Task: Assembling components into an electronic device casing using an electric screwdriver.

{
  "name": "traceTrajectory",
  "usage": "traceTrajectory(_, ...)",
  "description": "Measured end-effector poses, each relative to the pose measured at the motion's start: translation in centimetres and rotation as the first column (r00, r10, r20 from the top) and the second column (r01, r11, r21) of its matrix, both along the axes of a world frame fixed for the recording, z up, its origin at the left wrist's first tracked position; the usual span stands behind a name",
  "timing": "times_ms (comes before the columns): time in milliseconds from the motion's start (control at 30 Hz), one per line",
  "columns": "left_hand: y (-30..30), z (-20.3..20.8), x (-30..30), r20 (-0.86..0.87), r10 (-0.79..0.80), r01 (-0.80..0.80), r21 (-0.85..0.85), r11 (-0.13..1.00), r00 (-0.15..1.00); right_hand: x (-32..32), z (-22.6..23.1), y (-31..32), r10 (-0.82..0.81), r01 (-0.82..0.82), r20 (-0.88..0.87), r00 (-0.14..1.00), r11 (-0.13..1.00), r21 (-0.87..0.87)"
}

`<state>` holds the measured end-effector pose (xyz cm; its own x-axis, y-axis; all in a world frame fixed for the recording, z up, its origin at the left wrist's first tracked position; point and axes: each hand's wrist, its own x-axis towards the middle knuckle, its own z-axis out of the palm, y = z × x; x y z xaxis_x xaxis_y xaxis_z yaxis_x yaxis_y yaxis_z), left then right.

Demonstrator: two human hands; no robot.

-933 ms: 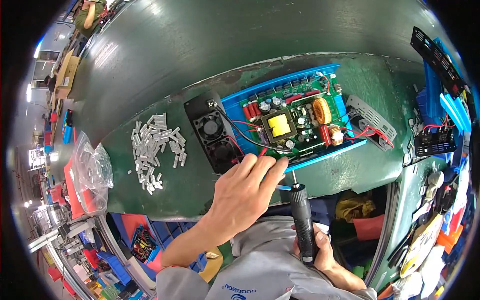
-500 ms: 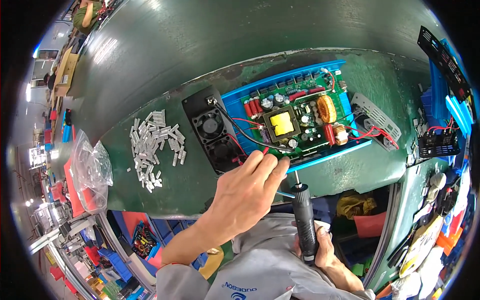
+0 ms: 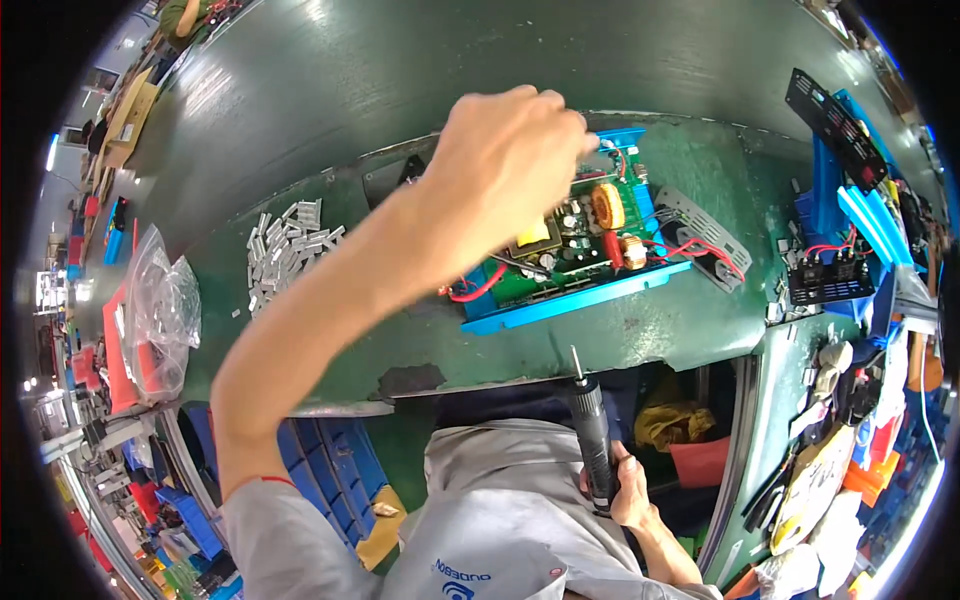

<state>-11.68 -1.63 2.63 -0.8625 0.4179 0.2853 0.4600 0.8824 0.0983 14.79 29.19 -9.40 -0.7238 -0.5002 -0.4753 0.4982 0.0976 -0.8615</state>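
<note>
My right hand (image 3: 628,492) grips a black electric screwdriver (image 3: 594,440) near its lower end. Its bit points up and away from me, clear of the blue metal case (image 3: 590,303). Inside that case sits a green circuit board with a copper-wound ring coil (image 3: 608,206) and a yellow-topped transformer (image 3: 538,234). Over the far left part of the case is my left hand (image 3: 515,150), fingers curled and closed. Its fingertips, and anything in them, are hidden. My left forearm covers most of the black fan panel (image 3: 383,180).
Small silver metal pieces (image 3: 285,245) lie heaped left of my forearm. A vented grey end plate (image 3: 708,235) with red wires rests right of the case. A clear plastic bag (image 3: 165,310) hangs at the left edge. Black and blue panels (image 3: 838,130) stand at the right.
My left hand has moved from the case's near edge up to its far side. The screwdriver has drawn back from the near edge, and the case appears further left.
</note>
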Motion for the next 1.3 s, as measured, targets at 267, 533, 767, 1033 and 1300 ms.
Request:
traceTrajectory(267,-0.3,-0.4,-4.5,0.177,-0.106,0.149,-0.253,0.956,0.979,-1.2,0.7,1.4,-0.453,0.452,-0.090,0.887,0.891,-0.028)
traceTrajectory(533,-5.3,-2.2,-1.4,0.838,-0.004,-0.405,0.268,0.874,0.546,-11.1,7.5,3.7,-0.398,0.500,-0.307,0.864,0.748,0.437)
traceTrajectory(767,-3.1,-4.5,9.7,0.895,-0.299,-0.879,0.408,0.247,0.331,-15.5,8.6,3.2,0.106,0.662,-0.822,0.559,0.539,0.520)
traceTrajectory(1033,3.4,-6.4,15.9,0.778,-0.366,-0.860,0.463,-0.216,0.511,-11.9,5.8,0.6,-0.231,0.464,-0.697,0.678,0.871,0.163)
traceTrajectory(1300,5.8,-6.3,16.9,0.732,-0.385,-0.823,0.448,-0.349,0.562,-17.7,7.3,-3.5,-0.208,0.497,-0.773,0.599,0.854,0.156)
